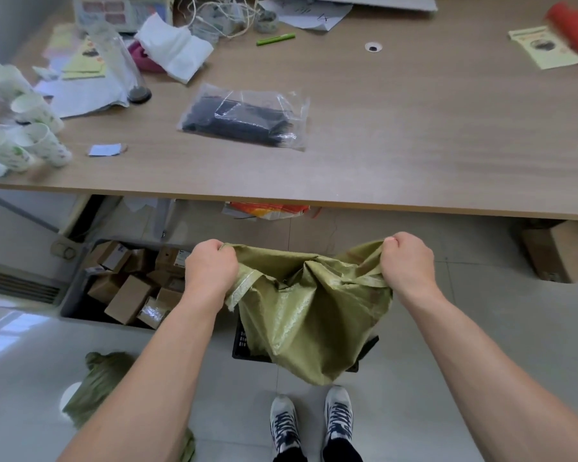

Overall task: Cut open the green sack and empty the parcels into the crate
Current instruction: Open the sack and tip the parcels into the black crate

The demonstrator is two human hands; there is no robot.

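Both bare forearms reach out and down from the body, roughly parallel, wrists bent so the knuckles face up. The left hand is closed into a fist on the hemmed edge of the green sack, thumb and fingers pinching the cloth at the sack's 10 o'clock corner. The right hand is curled shut the same way on the 2 o'clock corner, fingertips tucked under. Between the two fists the top edge is pulled fairly taut and the cloth sags in loose folds, hanging limp and coming to a point at 6 o'clock, just above the person's shoes.

The sack hangs over a black crate on the floor, hiding most of it; only the slotted left wall and a corner at the right show, and I cannot tell what lies inside. At 9 o'clock from the sack a grey bin under the table holds a heap of cardboard parcels. At 8 o'clock another green sack lies crumpled on the tiles beside the left forearm.
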